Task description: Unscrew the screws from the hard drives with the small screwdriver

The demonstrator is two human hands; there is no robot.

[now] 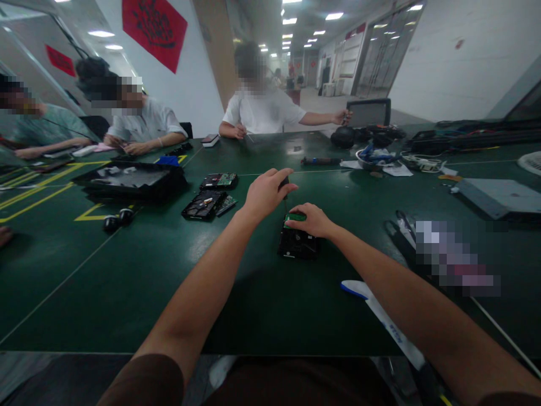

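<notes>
Head cam, fwd & down, table (127, 287) close

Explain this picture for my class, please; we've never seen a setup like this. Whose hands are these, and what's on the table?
There is no robot here: these are a person's own bare hands, seen by a camera worn on their head, looking forward and down. There is only this one view.

The left hand holds what looks like a dark-handled screwdriver, pointing down. The right hand touches a black drive with a green circuit board on it.

On the green table, further left, are another opened drive and a black tray. On the right lies a silvery metal box. Other people sit around the table; one wears a white shirt.
</notes>
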